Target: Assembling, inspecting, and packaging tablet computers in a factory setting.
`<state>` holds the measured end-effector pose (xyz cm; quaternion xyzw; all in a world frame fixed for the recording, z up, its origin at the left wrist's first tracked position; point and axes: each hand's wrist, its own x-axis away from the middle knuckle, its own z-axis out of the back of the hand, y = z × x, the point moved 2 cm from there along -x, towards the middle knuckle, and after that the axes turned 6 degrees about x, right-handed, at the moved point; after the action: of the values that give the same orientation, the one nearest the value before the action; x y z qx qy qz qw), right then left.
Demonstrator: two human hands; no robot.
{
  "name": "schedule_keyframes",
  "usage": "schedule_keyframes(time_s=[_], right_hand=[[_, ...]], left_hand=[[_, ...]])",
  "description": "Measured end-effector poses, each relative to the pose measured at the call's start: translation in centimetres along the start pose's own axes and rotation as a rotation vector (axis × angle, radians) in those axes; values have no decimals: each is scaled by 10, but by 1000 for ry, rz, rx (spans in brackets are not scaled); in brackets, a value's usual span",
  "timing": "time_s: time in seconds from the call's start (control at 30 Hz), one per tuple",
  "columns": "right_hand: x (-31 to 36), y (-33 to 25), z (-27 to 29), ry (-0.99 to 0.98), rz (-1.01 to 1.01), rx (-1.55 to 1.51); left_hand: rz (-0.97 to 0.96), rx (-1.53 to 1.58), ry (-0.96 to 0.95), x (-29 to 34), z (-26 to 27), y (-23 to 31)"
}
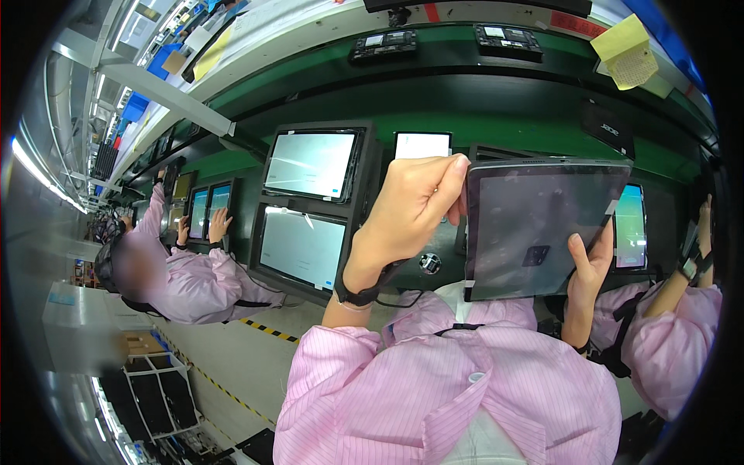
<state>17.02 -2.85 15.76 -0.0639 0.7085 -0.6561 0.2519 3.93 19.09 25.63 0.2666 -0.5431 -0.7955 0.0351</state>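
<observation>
A dark-faced tablet point(508, 209) is held tilted in front of my chest, with a small dark square mark low on its face. My right hand point(593, 267) grips its right edge, thumb lying on the face and the other fingers behind. My left hand point(418, 205) is closed at the tablet's upper left corner, fingers curled against the edge; its fingertips are partly hidden. A black wrist band point(358, 293) with a cord circles my left wrist. Just left of that hand, two lit tablets point(308, 164) sit in a black tray point(364, 167).
Behind my left hand stands another lit screen point(422, 145). Right of the held tablet is a green-blue lit tablet point(632, 229). Two dark devices point(508, 40) lie on the far ledge, near a yellow paper point(626, 53). Co-workers in pink sit left point(198, 287) and right point(674, 333).
</observation>
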Motion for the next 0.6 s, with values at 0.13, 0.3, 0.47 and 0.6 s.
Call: schedule_keyframes(time_s=[0.13, 0.3, 0.47, 0.6], right_hand=[[-17, 36, 0, 32, -132, -213], [-67, 37, -84, -855, -287, -1011], [-74, 10, -82, -925, 3, -1340], [-81, 8, -86, -1055, 115, -1372]], left_hand=[[-274, 6, -126, -3, -26, 13], [-179, 104, -254, 20, -81, 16], [332, 218, 48, 31, -63, -26], [379, 239, 137, 47, -57, -34]])
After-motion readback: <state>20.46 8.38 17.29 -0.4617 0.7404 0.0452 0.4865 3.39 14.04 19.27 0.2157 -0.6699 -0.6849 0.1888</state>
